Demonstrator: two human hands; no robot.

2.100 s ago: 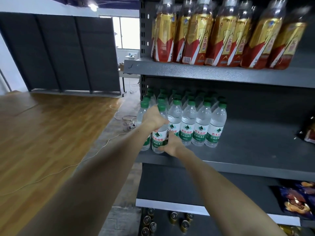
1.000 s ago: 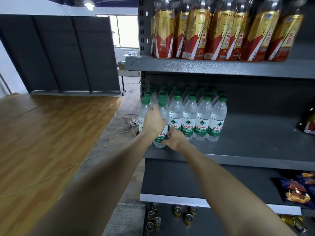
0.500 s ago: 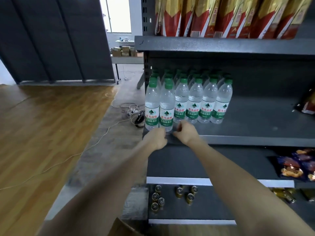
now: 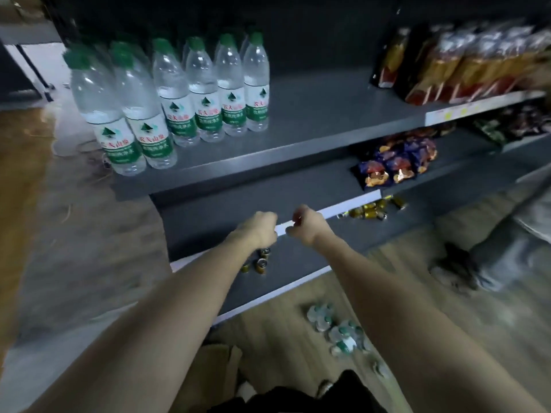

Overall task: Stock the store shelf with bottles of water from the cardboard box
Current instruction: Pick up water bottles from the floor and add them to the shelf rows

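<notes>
Several green-capped water bottles (image 4: 167,99) stand in rows at the left end of the grey shelf (image 4: 313,123). My left hand (image 4: 257,231) and my right hand (image 4: 307,227) hover side by side below that shelf, in front of a lower shelf's white edge strip. Both have their fingers curled and hold nothing. A corner of the cardboard box (image 4: 216,371) shows at the bottom, between my forearms. More water bottles (image 4: 337,329) sit on the wooden floor, blurred.
Snack bags (image 4: 396,162) lie on the shelf under the water, and upright snack packs (image 4: 465,64) stand at the right of the water shelf. Small cans (image 4: 259,260) sit on the bottom shelf. A grey bundle (image 4: 507,257) lies on the floor at right.
My hands have let go of the front bottles and dropped away from the shelf edge. The view has tilted down and right, so the floor bottles and box come into sight.
</notes>
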